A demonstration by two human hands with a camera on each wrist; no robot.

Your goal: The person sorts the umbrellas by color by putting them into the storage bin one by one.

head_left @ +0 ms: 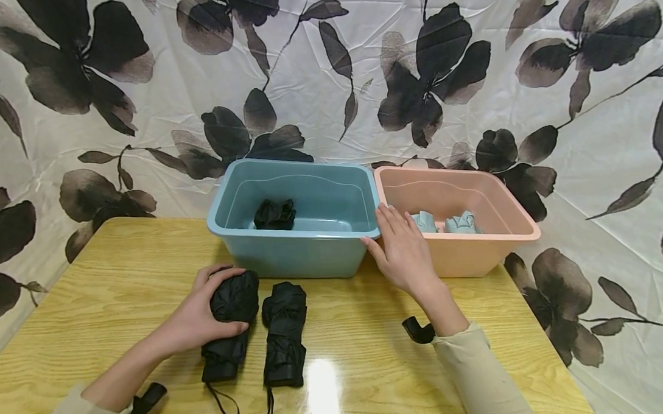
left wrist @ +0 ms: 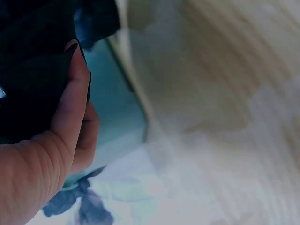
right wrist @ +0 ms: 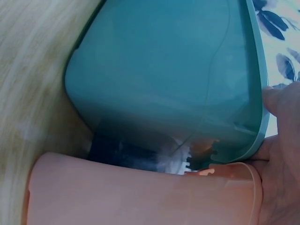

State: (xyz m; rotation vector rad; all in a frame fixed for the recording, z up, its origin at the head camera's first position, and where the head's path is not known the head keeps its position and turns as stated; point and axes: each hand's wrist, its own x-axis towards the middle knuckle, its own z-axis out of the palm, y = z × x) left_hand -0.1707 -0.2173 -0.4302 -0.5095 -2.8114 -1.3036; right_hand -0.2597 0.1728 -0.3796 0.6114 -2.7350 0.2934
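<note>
My left hand (head_left: 195, 318) grips a folded black umbrella (head_left: 235, 302) near the table's front left, thumb on one side and fingers over the top. In the left wrist view the dark fabric fills the space beside the thumb. Just right of it lies a second folded black umbrella (head_left: 285, 336), its cord toward me. My right hand (head_left: 404, 247) rests with extended fingers where the blue bin (head_left: 300, 257) and the pink bin (head_left: 465, 257) meet. In the right wrist view its thumb touches the blue bin's rim.
Inside the blue bin is a black fabric bundle (head_left: 274, 215). Two pale blue fabric bundles, one at the right (head_left: 462, 222), lie in the pink bin. Black curved pieces show beside the left sleeve (head_left: 148, 401) and right forearm (head_left: 418, 330). A floral curtain (head_left: 327, 79) hangs behind the wooden table.
</note>
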